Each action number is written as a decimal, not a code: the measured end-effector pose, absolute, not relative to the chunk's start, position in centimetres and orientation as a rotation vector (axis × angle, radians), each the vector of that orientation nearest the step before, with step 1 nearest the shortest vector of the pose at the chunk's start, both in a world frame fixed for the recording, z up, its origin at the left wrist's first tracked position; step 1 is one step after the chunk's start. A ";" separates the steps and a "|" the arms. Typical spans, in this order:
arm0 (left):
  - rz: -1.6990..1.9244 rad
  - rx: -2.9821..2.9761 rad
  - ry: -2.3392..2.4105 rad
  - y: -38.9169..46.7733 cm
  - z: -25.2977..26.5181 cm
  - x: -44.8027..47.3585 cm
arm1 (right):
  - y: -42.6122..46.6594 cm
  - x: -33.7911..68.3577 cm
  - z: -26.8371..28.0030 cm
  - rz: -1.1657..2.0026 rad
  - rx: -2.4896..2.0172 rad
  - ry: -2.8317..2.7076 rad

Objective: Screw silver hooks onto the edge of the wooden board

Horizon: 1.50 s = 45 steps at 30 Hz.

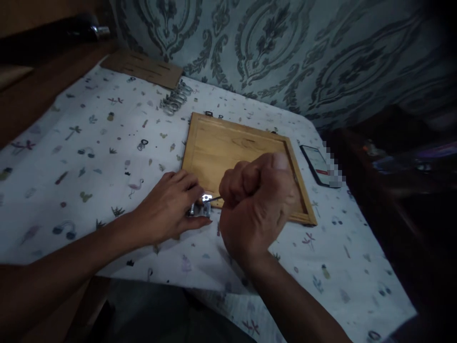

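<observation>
A shallow wooden tray or framed panel (228,147) lies on the cloth-covered table. At its near left corner sits a small shiny metal latch (207,197), partly hidden by fingers. My left hand (169,205) rests there, with the fingers on the wood's edge and the thumb below, closed around the latch. My right hand (255,205) is a fist over the tray's near side. From it a thin metal shaft, which looks like a screwdriver (214,198), points left to the latch. The handle is hidden inside the fist.
Several metal latches (174,98) lie in a row at the back, beside a piece of brown cardboard (143,68). A phone (317,166) lies right of the tray. A patterned wall (271,43) rises behind the printed tablecloth (107,157); dark furniture stands at the left.
</observation>
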<state>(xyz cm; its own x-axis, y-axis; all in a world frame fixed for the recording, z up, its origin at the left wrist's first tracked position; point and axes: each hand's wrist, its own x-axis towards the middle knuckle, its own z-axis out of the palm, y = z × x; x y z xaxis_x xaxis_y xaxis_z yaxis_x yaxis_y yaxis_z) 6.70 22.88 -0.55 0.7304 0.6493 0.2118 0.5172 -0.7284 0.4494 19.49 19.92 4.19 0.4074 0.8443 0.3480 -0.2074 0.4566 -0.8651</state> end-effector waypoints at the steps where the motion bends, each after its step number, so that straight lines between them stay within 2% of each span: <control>1: 0.501 2.569 0.909 22.9 -0.5 6.7 | 20.1 19.6 4.3 0.794 -0.824 -0.897; 5: 0.525 2.575 0.904 22.8 -0.4 6.6 | 20.3 20.8 6.0 0.826 -0.761 -0.823; 10: 0.569 2.623 0.867 22.7 -0.5 6.4 | 19.6 23.2 7.9 0.670 -0.759 -0.819; 18: 0.495 2.658 0.872 22.9 0.0 6.6 | 19.2 25.7 3.8 0.651 -0.756 -0.905; 26: 0.508 2.635 0.897 23.0 -0.4 6.7 | 18.7 26.7 2.3 0.650 -0.638 -0.967; 30: 0.655 2.454 0.928 23.0 0.0 5.6 | 18.8 27.5 2.0 0.759 -0.637 -0.934; 33: 1.008 2.199 1.196 23.3 0.0 3.7 | 19.3 28.3 2.3 0.884 -0.615 -0.779; 36: 1.172 2.085 1.409 23.9 -0.7 1.8 | 20.0 29.4 2.7 1.038 -0.573 -0.540; 45: 1.113 2.117 1.586 26.0 -2.8 0.6 | 22.0 32.9 0.9 1.342 -0.494 -0.187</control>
